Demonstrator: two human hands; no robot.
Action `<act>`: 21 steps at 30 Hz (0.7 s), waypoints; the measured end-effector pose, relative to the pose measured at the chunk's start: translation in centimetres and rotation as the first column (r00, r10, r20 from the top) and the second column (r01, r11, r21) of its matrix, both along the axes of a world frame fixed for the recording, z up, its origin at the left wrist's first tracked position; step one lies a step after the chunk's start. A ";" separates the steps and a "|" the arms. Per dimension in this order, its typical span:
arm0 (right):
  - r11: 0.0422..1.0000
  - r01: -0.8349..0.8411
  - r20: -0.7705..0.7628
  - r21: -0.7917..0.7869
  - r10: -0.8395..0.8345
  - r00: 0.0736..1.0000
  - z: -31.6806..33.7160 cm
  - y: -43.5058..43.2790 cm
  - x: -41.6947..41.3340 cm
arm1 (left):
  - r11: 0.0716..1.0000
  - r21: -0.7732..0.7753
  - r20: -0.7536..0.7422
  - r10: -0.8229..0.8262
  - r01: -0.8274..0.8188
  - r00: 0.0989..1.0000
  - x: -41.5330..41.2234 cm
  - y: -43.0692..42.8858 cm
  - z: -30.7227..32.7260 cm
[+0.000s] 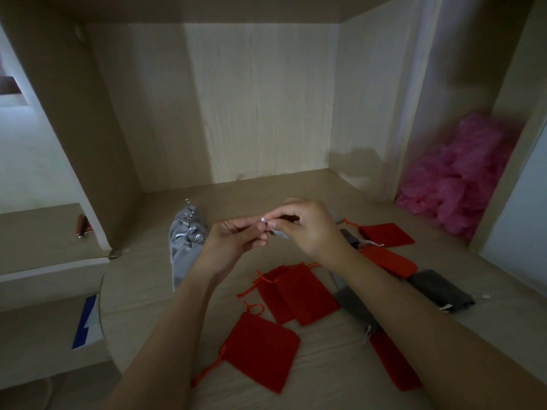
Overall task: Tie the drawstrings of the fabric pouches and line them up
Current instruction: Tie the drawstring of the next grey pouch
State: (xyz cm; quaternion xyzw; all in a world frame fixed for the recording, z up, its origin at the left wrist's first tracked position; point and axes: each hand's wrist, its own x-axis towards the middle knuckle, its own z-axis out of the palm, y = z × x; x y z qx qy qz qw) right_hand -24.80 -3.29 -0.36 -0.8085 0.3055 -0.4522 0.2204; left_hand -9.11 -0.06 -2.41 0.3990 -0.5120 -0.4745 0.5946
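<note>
At the left a row of grey pouches (186, 235) lies bunched on the desk (325, 365) with silver cords on top, and I judge that is the line the next one should join. My left hand (236, 239) is raised over the desk with its fingers curled on the neck of the grey pouch (279, 233) I am working on. Just beside it, my right hand (307, 229) pinches the drawstring (262, 219) by its silver bead. To tie this well, I would keep the left grip steady at the neck and draw the cord sideways with the right until the mouth is fully gathered. I would seat the knot tight against the fabric, so it does not slip once the pouch is laid down. Most of this pouch is hidden behind my fingers, so I cannot tell whether its mouth is closed or any loop is formed. Below and to the right, red pouches (263, 347) and dark grey pouches (441, 291) lie scattered and overlapping, some under my right forearm, so their number is unclear. At the far right a pink heap (461, 173) is too blurred to name.
</note>
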 end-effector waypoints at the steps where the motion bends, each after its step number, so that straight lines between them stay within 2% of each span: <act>1: 0.999 0.010 -0.004 -0.052 -0.010 1.000 0.0 0.0 -0.1 | 1.000 0.007 -0.003 -0.008 0.008 1.000 -0.1 0.0 0.0; 4: 0.989 0.020 -0.032 -0.148 -0.025 0.999 0.2 0.0 -0.1 | 1.000 0.011 -0.021 -0.016 0.017 1.000 -0.3 0.2 0.2; 7: 0.973 -0.018 -0.145 -0.230 -0.015 0.989 0.7 0.2 0.0 | 0.998 0.014 -0.071 -0.053 0.054 0.996 -0.2 0.3 0.4; 13: 0.974 -0.046 -0.272 -0.221 -0.016 0.962 2.1 0.8 -0.3 | 0.998 -0.063 -0.034 0.028 -0.030 0.999 -0.7 0.4 0.3; 16: 0.979 0.005 -0.266 -0.205 -0.060 0.962 2.4 1.1 -0.3 | 0.991 -0.110 -0.028 0.068 -0.071 0.997 -1.0 0.4 0.2; 21: 0.980 0.069 -0.162 -0.189 -0.101 0.982 2.5 0.8 -0.4 | 0.990 -0.128 -0.084 0.051 -0.061 0.995 -1.2 0.4 0.1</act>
